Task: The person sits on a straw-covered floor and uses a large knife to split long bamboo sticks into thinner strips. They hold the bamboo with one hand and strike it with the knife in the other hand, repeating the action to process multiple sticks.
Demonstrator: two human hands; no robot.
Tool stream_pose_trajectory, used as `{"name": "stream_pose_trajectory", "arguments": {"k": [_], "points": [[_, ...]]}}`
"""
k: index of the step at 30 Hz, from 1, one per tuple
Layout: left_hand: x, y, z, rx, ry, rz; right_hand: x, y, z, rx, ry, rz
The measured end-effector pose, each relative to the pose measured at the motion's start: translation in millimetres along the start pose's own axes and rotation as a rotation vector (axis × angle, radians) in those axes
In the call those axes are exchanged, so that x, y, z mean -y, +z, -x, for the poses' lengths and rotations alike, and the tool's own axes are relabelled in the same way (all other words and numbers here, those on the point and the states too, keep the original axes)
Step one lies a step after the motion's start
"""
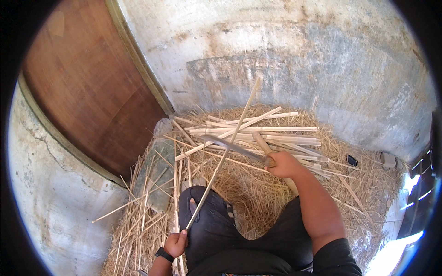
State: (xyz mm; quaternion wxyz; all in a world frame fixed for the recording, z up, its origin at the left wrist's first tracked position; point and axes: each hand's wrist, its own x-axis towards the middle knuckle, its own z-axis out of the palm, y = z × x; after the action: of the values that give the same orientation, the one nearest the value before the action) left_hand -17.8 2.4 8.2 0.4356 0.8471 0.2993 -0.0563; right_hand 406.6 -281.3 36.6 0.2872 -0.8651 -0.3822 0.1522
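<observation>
My left hand [175,244], a dark watch on its wrist, is closed round the lower end of a long bamboo strip [220,163]. The strip slants up and away over my left knee toward the wall. My right hand [282,164] grips the handle of a long-bladed knife [239,149], its blade pointing left. In this view the blade crosses the strip about midway; whether they touch I cannot tell. Beyond the knife lies a loose pile of split bamboo strips [285,129]. A thicker bamboo piece [261,142] slants below the pile, partly hidden behind my right hand.
Shavings [258,195] cover the floor around my legs. Thin slivers [133,234] gather at the left beside a grey stone slab [159,184]. A stained wall [299,69] and a brown wooden door [96,87] stand ahead. A small black object [351,160] lies at the right.
</observation>
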Motion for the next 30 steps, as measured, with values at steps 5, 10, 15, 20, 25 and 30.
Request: {"name": "stream_pose_trajectory", "arguments": {"k": [5, 10, 15, 20, 25, 30], "points": [[-7.2, -1.8, 2.8, 0.016, 0.010, -0.035, 0.7, -8.9, -0.4, 0.116, -0.053, 0.073], [-14.6, -2.0, 3.8, -0.008, 0.003, -0.053, -13.8, -14.9, -0.6, -0.150, 0.151, -0.079], [-2.2, -0.7, 0.6, 0.012, 0.006, -0.014, 19.8, 5.8, 5.0, 0.092, -0.089, 0.119], [-5.2, 0.4, 3.0, -0.015, 0.027, -0.092, 2.0, 5.9, 2.2, 0.143, -0.059, 0.068], [-15.4, -2.4, 4.3, -0.010, -0.005, -0.070, -10.5, -12.6, 0.0, -0.096, 0.152, -0.065], [-8.5, 1.0, 2.5, -0.016, -0.029, -0.018, 6.2, 3.6, 3.9, 0.050, 0.045, 0.014]]}}
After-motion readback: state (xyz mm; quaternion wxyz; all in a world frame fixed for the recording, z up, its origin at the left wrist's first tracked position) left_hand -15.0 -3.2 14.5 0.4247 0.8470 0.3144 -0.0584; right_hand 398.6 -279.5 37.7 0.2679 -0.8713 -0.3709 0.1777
